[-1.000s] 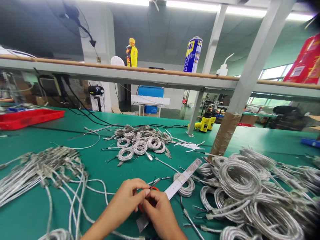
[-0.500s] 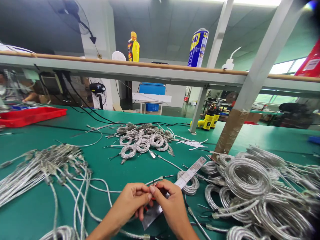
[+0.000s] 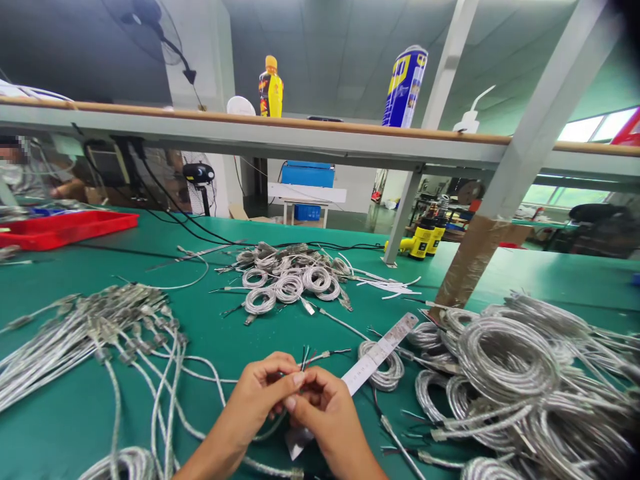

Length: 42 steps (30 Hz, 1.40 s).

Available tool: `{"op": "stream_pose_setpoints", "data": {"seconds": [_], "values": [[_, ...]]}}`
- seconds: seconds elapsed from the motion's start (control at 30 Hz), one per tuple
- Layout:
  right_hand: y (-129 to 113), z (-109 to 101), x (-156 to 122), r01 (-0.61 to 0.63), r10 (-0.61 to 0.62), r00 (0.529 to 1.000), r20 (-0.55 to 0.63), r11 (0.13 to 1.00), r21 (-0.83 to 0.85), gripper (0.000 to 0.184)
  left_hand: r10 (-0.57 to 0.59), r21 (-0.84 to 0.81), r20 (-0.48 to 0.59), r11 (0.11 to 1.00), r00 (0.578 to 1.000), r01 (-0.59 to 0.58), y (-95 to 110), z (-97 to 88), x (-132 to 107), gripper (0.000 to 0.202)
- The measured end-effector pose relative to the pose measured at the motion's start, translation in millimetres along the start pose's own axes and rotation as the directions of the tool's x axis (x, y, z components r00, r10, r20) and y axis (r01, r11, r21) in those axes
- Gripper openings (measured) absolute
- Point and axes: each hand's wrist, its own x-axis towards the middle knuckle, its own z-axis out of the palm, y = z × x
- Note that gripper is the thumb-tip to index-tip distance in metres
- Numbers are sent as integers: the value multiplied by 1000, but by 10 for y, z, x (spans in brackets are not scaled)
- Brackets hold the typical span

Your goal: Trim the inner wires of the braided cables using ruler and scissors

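Braided cable end (image 3: 304,360): thin dark and reddish conductor tips poking up from between the fingers, near front edge of green tabletop (image 3: 55,440), just right of centre. Left hand (image 3: 260,390) and right hand (image 3: 323,413) close together, fingers curled, fingertips pressed into a pinch on that end; exact grip partly hidden by the fingers. Silvery sheet (image 3: 297,441) under right hand, mostly covered, one corner sticking out toward front edge. Just right of hands: white graduated strip (image 3: 380,353), tilted, touching small coil of clear-sheathed silver cable (image 3: 385,370). Right side of tabletop: heap of larger glossy coils (image 3: 505,360). Left side: long bundle of straight cables with crimped metal ends (image 3: 85,327). Centre, farther back: loose group of smaller coils (image 3: 287,283). Versus frame 0.5 s back: orange-red piece between hands out of sight, less sheet showing. Back left corner: red plastic tray (image 3: 65,230). Above: wood-topped shelf (image 3: 250,120) holding yellow bottle (image 3: 271,87) and blue-and-yellow spray can (image 3: 405,87). Far left: co-worker (image 3: 30,173), wall fan (image 3: 145,27) overhead.
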Motion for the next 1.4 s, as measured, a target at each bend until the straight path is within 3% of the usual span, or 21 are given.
{"op": "stream_pose_setpoints", "data": {"seconds": [0.2, 0.53, 0.77, 1.0, 1.4], "values": [[-82, 60, -9, -53, 48, 996, 71, 996, 67, 24, -85, -80, 19, 993, 996, 87, 59, 7, -46, 22], [-35, 109, -55, -61, 53, 995, 82, 994, 96, 22, -41, -225, 59, 973, 997, 53, 72, 44, -68, 18], [-49, 142, -53, -58, 50, 993, 103, 995, 79, 25, 0, -236, 57, 972, 998, 13, 66, 46, -113, 18], [14, 139, -66, -54, 32, 993, 110, 978, 202, 21, 24, -241, -55, 970, 998, -37, 85, 72, -121, 16], [-5, 117, -68, -59, 45, 989, 138, 993, 100, 19, 13, -225, -134, 973, 991, -43, 82, 96, -138, 21]]}}
